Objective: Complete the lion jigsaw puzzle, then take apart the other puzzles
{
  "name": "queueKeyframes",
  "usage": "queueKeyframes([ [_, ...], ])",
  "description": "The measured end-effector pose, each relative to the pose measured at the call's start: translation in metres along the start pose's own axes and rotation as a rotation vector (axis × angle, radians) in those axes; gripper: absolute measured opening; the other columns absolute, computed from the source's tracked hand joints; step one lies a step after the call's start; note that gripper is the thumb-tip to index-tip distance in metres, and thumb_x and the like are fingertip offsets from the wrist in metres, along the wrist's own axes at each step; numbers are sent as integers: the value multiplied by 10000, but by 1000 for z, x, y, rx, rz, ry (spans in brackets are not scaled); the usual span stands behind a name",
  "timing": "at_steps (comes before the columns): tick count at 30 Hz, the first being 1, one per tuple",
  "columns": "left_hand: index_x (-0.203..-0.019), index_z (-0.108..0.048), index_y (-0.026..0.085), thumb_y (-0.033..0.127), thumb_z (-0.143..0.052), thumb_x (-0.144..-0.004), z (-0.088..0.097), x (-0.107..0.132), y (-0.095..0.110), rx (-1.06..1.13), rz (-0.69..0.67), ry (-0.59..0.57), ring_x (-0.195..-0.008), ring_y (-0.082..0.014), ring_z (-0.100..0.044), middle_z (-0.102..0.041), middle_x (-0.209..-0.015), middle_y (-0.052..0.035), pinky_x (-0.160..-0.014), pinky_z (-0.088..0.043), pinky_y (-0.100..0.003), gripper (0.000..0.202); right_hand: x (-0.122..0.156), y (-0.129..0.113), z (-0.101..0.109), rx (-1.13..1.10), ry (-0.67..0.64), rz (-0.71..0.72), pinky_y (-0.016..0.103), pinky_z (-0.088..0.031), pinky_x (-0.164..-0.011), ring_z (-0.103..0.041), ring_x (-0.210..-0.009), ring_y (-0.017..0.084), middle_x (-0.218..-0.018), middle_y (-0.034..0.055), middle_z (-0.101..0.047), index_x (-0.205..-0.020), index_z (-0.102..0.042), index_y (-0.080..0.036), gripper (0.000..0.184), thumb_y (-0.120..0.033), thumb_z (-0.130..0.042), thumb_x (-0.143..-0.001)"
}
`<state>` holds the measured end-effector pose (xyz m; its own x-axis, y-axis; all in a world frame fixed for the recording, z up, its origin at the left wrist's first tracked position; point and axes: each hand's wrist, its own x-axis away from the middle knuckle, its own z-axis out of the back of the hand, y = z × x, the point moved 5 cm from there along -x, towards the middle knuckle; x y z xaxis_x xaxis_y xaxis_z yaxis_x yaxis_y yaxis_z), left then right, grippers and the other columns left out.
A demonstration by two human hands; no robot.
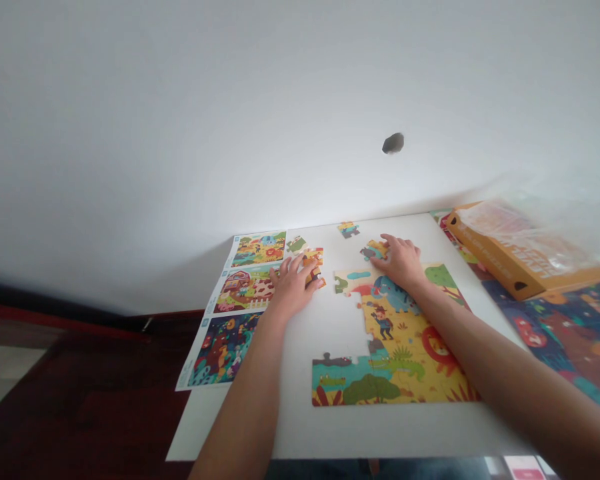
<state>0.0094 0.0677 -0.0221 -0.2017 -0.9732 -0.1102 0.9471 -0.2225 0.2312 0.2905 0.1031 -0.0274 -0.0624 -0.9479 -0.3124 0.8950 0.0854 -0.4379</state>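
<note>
A partly assembled animal jigsaw puzzle (405,347) lies on the white table (330,427), with a gap on its left side. My left hand (293,283) lies over a loose orange puzzle piece (314,257) left of the puzzle, fingers curled round it. My right hand (403,260) rests at the puzzle's top edge, fingertips pinching a green and yellow piece (375,250). Another loose piece (349,229) lies near the wall, and a small green one (297,244) beside the picture sheet.
A reference sheet (235,307) with three printed pictures hangs over the table's left edge. An orange puzzle box (520,267) with a clear plastic bag on it stands at the right, on a dark patterned finished puzzle (570,333). A white wall rises behind the table.
</note>
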Motion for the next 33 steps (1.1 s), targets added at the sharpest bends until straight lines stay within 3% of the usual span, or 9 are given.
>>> queueKeyframes([
  [4,-1295,-601,354,426,-541,-918,-2,-3,0,24,-1,40,-1373,-345,-345,-430,-1506,-59,-1121,-187,-652,389,1,-7,6,-120,28,45,445,-355,-939,-549,-1051,309,-1100,97,-674,-1282,-543,-221,585,-422,-684,-751],
  [7,-1263,-622,347,379,-535,-930,0,-3,4,42,-23,60,-1367,-314,-366,-459,-1486,-51,-1129,-184,-641,346,5,-19,11,-202,-12,202,423,-359,-957,-550,-1063,288,-1128,94,-667,-1239,-572,-230,516,-425,-679,-774],
  [11,-1310,-584,334,349,-561,-919,8,-2,15,72,-83,97,-1370,-284,-372,-470,-1479,-48,-1151,-199,-571,392,13,-38,13,-282,-173,436,409,-363,-976,-545,-1101,278,-1180,92,-654,-1227,-584,-222,494,-432,-676,-790],
  [16,-1403,-495,298,401,-661,-854,7,5,46,133,-323,43,-1401,-291,-308,-450,-1500,-47,-1168,-200,-493,583,22,-51,6,-335,-361,587,415,-362,-992,-559,-1080,263,-1148,76,-673,-1264,-561,-225,555,-435,-701,-769],
  [24,-1270,-626,268,353,-646,-862,-2,7,59,214,-418,19,-1239,-282,-418,-612,-1300,-50,-1113,-277,-485,418,24,-51,2,-386,-385,666,452,-380,-955,-564,-1037,277,-1104,84,-666,-1322,-524,-248,625,-444,-727,-763],
  [30,-1188,-689,291,333,-669,-844,14,11,57,247,-447,33,-1202,-267,-441,-608,-1242,-54,-1101,-287,-485,346,21,-47,4,-423,-342,647,442,-410,-930,-580,-1015,271,-1101,96,-661,-1301,-542,-218,507,-390,-654,-837],
  [33,-1163,-706,306,316,-708,-816,24,19,64,307,-531,-38,-1184,-250,-455,-594,-1217,-56,-1099,-299,-453,348,18,-44,3,-446,-307,615,434,-429,-906,-591,-977,265,-1067,101,-665,-1278,-559,-204,460,-374,-630,-857],
])
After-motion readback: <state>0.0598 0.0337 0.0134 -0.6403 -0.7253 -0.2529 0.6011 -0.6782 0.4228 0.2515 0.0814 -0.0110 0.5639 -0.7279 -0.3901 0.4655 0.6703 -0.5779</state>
